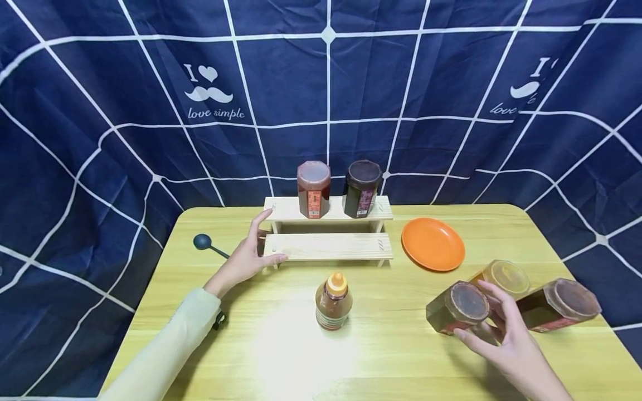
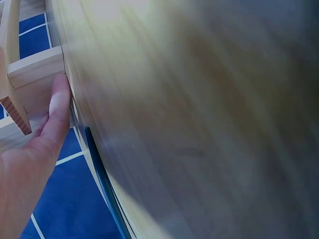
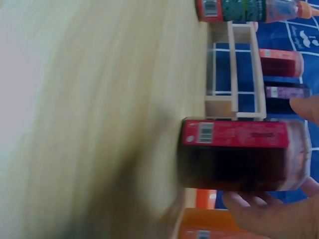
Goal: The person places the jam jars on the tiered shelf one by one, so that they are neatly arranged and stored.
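My left hand [image 1: 243,259] grips the left end of a two-step wooden rack [image 1: 326,245], thumb at the lower step and forefinger up by the upper one. The left wrist view shows fingers lying along the rack's wooden end [image 2: 37,67]. At the right, a dark jar with a red label [image 3: 234,154] is between the thumb and fingers of my right hand [image 1: 509,340]. Whether its base touches the table is unclear. Just behind that hand stand a yellow jar [image 1: 509,277] and another dark jar [image 1: 562,305], partly hidden.
On the upper step stand a red jar [image 1: 314,189] and a purple-labelled dark jar [image 1: 362,189]. A squeeze bottle [image 1: 333,303] with an orange-tipped cap is in front of the rack. An orange plate [image 1: 433,244] lies to its right, a black spoon [image 1: 203,241] to its left.
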Demonstrator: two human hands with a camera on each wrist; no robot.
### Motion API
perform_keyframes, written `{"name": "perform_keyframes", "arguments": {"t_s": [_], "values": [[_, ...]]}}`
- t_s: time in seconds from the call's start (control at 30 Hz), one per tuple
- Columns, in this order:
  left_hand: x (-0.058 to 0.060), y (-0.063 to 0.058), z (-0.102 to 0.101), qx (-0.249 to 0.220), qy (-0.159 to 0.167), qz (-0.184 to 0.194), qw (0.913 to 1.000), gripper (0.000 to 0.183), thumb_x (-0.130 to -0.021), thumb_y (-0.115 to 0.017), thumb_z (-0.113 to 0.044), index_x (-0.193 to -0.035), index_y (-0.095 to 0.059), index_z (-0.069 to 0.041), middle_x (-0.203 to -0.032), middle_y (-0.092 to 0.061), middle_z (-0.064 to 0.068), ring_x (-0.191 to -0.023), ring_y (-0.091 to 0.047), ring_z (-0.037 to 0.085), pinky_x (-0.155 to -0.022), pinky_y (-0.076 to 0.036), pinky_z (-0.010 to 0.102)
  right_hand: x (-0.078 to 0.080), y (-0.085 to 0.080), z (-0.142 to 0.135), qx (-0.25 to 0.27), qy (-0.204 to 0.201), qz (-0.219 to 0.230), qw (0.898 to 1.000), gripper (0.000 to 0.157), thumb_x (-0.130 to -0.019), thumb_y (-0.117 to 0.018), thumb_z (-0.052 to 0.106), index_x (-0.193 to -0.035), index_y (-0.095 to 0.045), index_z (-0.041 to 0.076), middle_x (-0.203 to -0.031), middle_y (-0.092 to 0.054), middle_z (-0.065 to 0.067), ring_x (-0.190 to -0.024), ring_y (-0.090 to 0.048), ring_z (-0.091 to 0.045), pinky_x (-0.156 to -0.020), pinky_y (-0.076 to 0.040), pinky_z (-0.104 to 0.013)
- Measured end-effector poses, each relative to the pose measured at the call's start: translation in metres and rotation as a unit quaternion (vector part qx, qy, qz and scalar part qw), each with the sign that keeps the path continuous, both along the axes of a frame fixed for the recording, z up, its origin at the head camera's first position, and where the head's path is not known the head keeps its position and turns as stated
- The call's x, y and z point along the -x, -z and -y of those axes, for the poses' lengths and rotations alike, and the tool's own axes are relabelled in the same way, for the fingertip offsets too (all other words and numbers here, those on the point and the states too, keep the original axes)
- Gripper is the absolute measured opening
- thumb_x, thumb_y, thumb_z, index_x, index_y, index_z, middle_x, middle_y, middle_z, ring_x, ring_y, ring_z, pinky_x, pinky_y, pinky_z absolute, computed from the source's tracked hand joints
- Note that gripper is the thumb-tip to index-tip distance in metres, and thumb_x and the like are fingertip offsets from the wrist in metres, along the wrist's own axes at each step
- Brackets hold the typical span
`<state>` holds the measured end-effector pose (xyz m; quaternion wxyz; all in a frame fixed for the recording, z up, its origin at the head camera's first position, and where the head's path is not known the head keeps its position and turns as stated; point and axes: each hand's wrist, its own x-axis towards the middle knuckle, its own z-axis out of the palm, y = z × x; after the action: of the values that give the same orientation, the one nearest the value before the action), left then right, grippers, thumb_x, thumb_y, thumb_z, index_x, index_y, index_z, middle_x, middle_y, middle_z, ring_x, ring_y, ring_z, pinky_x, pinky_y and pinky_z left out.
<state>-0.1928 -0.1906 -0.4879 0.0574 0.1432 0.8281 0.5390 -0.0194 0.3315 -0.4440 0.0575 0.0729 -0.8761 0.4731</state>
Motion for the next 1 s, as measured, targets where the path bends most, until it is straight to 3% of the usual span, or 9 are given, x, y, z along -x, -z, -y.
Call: {"name": "perform_keyframes", "arguments": {"t_s": [0.43, 0.6, 0.8, 1.0], "values": [[-0.001, 0.001, -0.001, 0.003, 0.0, -0.004, 1.0, 0.118, -0.091, -0.094, -0.02, -0.171, -0.013, -0.048, -0.136, -0.06, 0.023, -0.114, -0.067, 0.034, -0.097, -0.054, 0.053, 0.013, 0.036, -0.01, 0.084, -0.073, 0.01, 0.994, 0.111, -0.082, -0.076, -0.029, -0.169, -0.018, 0.009, -0.153, -0.043, 0.008, -0.134, -0.048, 0.008, -0.102, -0.04, -0.008], [-0.001, 0.001, 0.0, 0.0, 0.002, -0.004, 1.0, 0.118, -0.091, -0.094, -0.02, -0.171, -0.013, -0.047, -0.135, -0.061, 0.022, -0.112, -0.068, 0.033, -0.096, -0.055, 0.052, 0.017, 0.034, -0.009, 0.08, -0.069, 0.008, 0.994, 0.114, -0.081, -0.079, -0.027, -0.17, -0.017, 0.007, -0.153, -0.042, 0.006, -0.131, -0.052, 0.004, -0.1, -0.043, -0.01], [0.0, -0.001, 0.0, 0.001, 0.002, -0.001, 1.0, 0.117, -0.091, -0.094, -0.021, -0.171, -0.012, -0.049, -0.136, -0.06, 0.023, -0.114, -0.067, 0.035, -0.097, -0.054, 0.053, 0.019, 0.026, -0.004, 0.032, -0.051, 0.007, 0.998, 0.12, -0.081, -0.086, -0.019, -0.172, -0.014, 0.011, -0.153, -0.035, 0.005, -0.128, -0.047, 0.002, -0.099, -0.038, -0.009], [0.0, -0.002, 0.0, 0.003, 0.003, 0.001, 1.0, 0.117, -0.092, -0.093, -0.021, -0.171, -0.012, -0.049, -0.137, -0.06, 0.023, -0.116, -0.067, 0.035, -0.098, -0.054, 0.054, 0.017, 0.024, 0.003, 0.012, -0.033, -0.02, 0.999, 0.119, -0.077, -0.09, -0.019, -0.169, -0.02, 0.007, -0.147, -0.044, 0.004, -0.12, -0.056, 0.0, -0.095, -0.046, -0.011]]}}
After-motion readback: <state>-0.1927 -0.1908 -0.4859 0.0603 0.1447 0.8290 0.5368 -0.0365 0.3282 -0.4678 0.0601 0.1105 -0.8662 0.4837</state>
